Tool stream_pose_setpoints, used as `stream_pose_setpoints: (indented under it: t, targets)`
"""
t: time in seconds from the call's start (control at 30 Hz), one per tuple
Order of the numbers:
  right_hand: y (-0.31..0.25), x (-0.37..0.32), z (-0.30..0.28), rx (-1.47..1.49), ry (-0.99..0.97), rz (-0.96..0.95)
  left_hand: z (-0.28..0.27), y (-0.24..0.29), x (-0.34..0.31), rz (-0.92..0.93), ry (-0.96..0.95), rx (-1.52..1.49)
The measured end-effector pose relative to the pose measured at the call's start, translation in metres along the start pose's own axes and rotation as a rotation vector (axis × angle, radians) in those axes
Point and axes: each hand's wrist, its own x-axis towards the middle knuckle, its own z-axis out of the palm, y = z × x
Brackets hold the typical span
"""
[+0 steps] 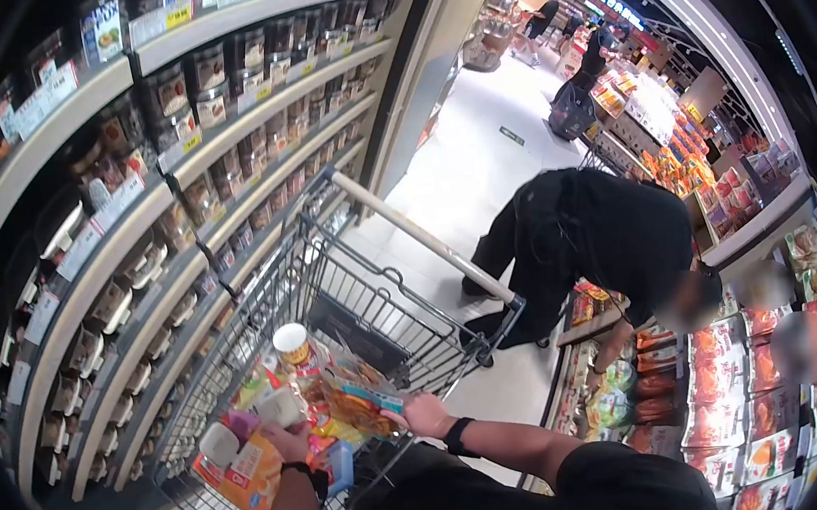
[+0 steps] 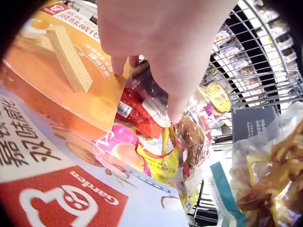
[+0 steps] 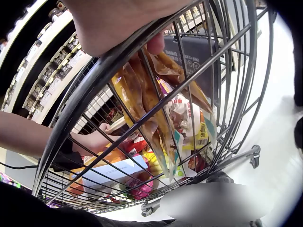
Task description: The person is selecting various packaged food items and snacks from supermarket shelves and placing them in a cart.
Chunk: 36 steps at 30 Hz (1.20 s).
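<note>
My left hand (image 1: 284, 447) reaches down into the shopping cart (image 1: 400, 285), among the groceries. In the left wrist view, its thumb and fingers (image 2: 119, 65) stand apart, the fingertips at the edge of an orange wafer box (image 2: 57, 71). Below the thumb lie a red packet (image 2: 137, 113) and a yellow packet (image 2: 163, 163). At the cart's near side, my right hand (image 1: 427, 415) grips clear pouches of orange-brown food (image 3: 147, 101) by their top ends. The pouches hang inside the cart's wire wall, teal edges downward; the right fingers are mostly hidden.
A white cup-shaped tub (image 1: 291, 341) stands among the groceries. Shelves of jars and packs (image 1: 245, 84) curve along the left. To the right, a person in black (image 1: 594, 237) bends over a display of packaged food (image 1: 715, 373). Pale floor (image 1: 420, 170) runs ahead to more people.
</note>
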Motion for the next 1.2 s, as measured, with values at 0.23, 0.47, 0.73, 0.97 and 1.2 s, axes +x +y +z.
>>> stream_pose_setpoints:
  t: [0.23,0.47,0.73,0.97,1.2]
  targets:
    - [-0.014,-0.001,-0.023,-0.094,-0.156,-0.020,-0.025,-0.012,0.003,-0.208,-0.511,0.125]
    - [-0.008,0.003,0.002,-0.032,-0.044,-0.094,-0.059,-0.054,-0.015,-0.251,-0.583,-0.160]
    - [0.006,-0.003,0.008,-0.030,-0.054,-0.086,-0.122,0.037,-0.090,-0.011,-0.671,-0.301]
    - [-0.017,-0.006,-0.012,-0.027,-0.085,-0.026,-0.109,-0.048,-0.136,-0.030,-0.790,0.032]
    - [-0.011,0.005,-0.016,-0.044,-0.116,-0.010,-0.124,-0.009,-0.137,0.198,-0.488,0.053]
